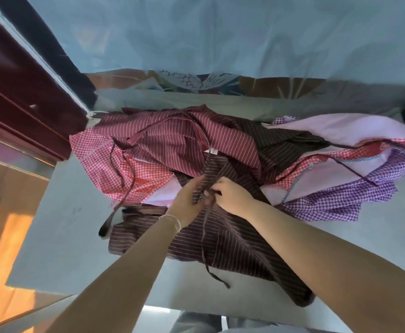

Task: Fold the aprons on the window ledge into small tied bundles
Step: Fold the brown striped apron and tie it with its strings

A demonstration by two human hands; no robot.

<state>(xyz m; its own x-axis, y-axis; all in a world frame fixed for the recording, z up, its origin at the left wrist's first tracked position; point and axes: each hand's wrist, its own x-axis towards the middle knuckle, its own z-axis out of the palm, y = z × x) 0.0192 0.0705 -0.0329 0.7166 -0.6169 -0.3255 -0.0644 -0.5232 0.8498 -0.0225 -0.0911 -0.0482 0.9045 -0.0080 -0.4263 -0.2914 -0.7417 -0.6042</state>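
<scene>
Early in the task, as far as can be judged: no finished tied bundle anywhere in view. On the window ledge [59, 236] a loose heap of aprons, all spread out and overlapping. Nearest the front edge, a dark brown striped apron [230, 246], partly flat on the ledge, one corner hanging over the edge at the right. Left hand [187, 200] and right hand [230, 194] close together above this apron, at its upper part. Left fingers [198, 186] curled around a narrow striped strip of the same cloth, holding it up. Right fingers [214, 191] bent and pinching, it seems, the thin strap [205, 248] just beside; the exact contact hard to see. Lower end of the strap hanging loose down over the apron toward the front edge. A thin bracelet [172, 221] on the left wrist. Behind, a maroon striped apron [172, 135] crumpled on top of the heap, a red checked apron [134, 174] at the left, a purple checked apron [336, 200] at the right, with pale pink cloth [341, 131] between them. Probably only sorting out of the straps at this point, with folding, rolling and tying of this apron not yet done, and then the same for every other apron in the heap.
</scene>
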